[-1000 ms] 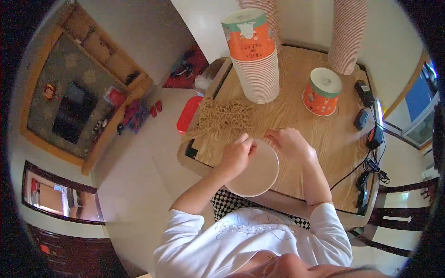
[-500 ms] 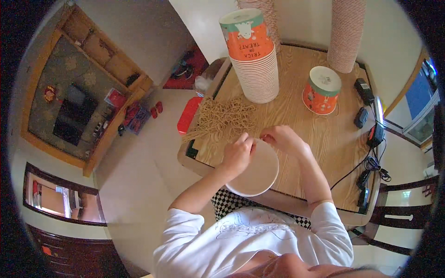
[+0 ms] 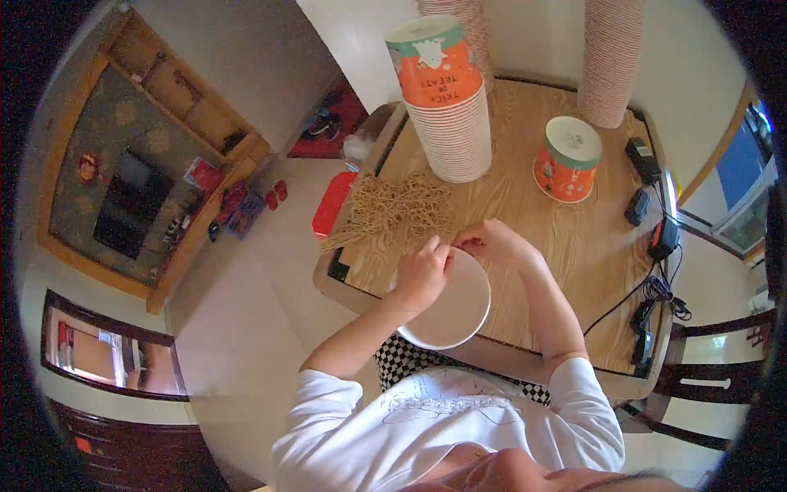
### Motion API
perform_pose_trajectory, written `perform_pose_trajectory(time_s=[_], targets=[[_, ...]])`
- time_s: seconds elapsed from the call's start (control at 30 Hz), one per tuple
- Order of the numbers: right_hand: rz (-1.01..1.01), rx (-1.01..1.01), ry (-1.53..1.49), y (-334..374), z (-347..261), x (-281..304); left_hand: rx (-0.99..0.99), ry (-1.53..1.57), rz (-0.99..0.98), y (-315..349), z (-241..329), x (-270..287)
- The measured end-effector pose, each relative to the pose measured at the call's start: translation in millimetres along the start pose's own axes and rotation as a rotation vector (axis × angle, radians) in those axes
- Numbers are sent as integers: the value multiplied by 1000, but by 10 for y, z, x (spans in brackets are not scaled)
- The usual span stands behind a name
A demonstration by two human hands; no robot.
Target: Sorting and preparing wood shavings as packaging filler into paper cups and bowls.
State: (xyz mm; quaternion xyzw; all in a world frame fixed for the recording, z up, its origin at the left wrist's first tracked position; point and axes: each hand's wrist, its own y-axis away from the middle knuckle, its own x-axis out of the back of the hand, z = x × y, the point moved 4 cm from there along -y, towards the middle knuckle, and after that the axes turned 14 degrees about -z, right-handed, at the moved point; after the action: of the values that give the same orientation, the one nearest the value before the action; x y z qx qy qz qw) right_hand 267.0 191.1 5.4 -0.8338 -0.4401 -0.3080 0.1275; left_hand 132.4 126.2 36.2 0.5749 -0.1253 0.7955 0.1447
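A white paper bucket [image 3: 452, 305] is tilted toward me at the table's near edge, its open mouth and bare inside showing. The fingers of my left hand [image 3: 423, 276] are curled over its upper left rim. Just right of them, my right hand [image 3: 497, 244] is closed in a pinch at the top of the rim; what sits between those fingertips is hidden. Beyond my hands lies a loose heap of tan twisted cords [image 3: 399, 207]. A tall stack of upside-down paper buckets [image 3: 449, 135] rises behind it, the top one orange and green.
One orange and green bucket [image 3: 570, 168] stands upside down to the right. Black power adapters [image 3: 644, 161] and a coiled cable [image 3: 656, 289] line the right edge. Another bucket stack [image 3: 610, 70] stands at the back. A red object [image 3: 334, 205] sits by the left edge.
My right hand has shifted slightly left along the rim. The bucket has moved very little, and my left hand keeps its grip.
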Motion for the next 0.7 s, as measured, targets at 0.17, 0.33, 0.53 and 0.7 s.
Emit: perform_pose_trajectory(time_s=[0.17,0.33,0.53,0.7], targets=[[-4,-1,16,-37,44,-23,-65,-13,71,11,-54,-53],[47,-65,147,41,-94,41,-61,45,145,39,31,138],[224,17,56,136,-164,151,-4,84,17,-14,-167,263],[203,14,94,112,-131,127,36,4,-66,-21,-119,290]])
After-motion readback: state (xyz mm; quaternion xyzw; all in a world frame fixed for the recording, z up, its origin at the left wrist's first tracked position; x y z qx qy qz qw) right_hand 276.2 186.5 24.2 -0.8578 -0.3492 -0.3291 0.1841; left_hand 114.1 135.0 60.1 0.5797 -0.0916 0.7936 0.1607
